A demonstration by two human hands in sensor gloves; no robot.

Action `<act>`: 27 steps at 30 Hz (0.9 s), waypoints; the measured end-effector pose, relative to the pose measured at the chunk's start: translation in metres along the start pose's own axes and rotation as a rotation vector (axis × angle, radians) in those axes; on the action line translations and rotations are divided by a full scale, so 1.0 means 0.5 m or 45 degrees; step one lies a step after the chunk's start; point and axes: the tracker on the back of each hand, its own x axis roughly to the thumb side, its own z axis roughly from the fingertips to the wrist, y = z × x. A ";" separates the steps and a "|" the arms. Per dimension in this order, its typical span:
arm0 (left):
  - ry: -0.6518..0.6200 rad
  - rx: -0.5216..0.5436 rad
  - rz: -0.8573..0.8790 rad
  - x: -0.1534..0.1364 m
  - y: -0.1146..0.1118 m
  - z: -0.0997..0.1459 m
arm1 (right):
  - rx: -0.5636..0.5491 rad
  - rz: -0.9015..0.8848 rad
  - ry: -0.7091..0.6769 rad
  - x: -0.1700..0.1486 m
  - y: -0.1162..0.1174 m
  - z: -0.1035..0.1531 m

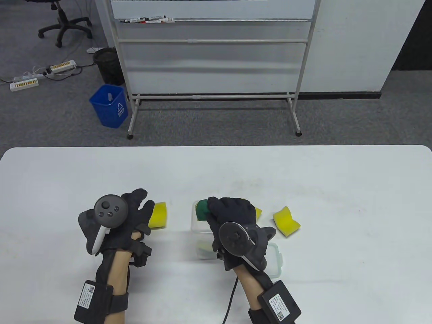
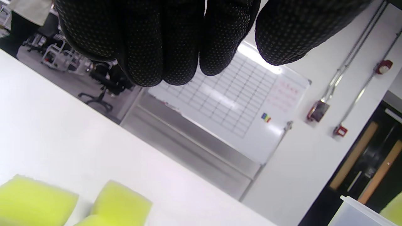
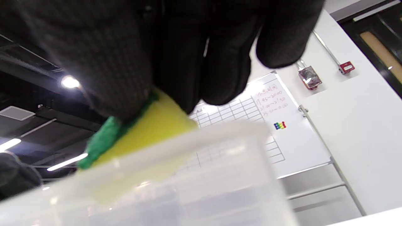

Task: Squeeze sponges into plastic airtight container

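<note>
A clear plastic container stands near the table's front middle. My right hand grips a yellow sponge with a green scouring side over the container's far rim; the right wrist view shows the sponge squeezed under my fingers just above the rim. Something yellow lies inside the container. My left hand hovers with fingers spread over a yellow sponge on the table; in the left wrist view my fingertips hang above that sponge without touching it. Another yellow sponge lies to the right.
The container's lid lies on the table beside the container, partly under my right wrist. A whiteboard on a stand and a blue bin are on the floor beyond the table's far edge.
</note>
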 end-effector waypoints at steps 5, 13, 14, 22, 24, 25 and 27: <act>0.029 -0.001 -0.011 -0.012 0.000 -0.003 | -0.029 0.081 -0.012 0.003 0.006 0.004; 0.050 -0.014 -0.013 -0.025 -0.004 -0.007 | -0.016 0.110 -0.028 0.001 0.015 0.006; 0.050 -0.016 -0.015 -0.025 -0.006 -0.008 | -0.013 0.111 -0.027 0.000 0.016 0.006; 0.137 -0.214 -0.160 -0.052 -0.036 -0.023 | -0.014 0.045 -0.021 0.000 0.001 0.003; 0.167 -0.294 -0.222 -0.065 -0.054 -0.029 | -0.015 0.019 -0.012 -0.001 -0.003 0.002; 0.180 -0.326 -0.243 -0.070 -0.061 -0.031 | -0.014 0.015 -0.011 -0.002 -0.004 0.002; 0.206 -0.402 -0.275 -0.085 -0.078 -0.035 | -0.002 0.008 -0.005 -0.004 -0.006 0.001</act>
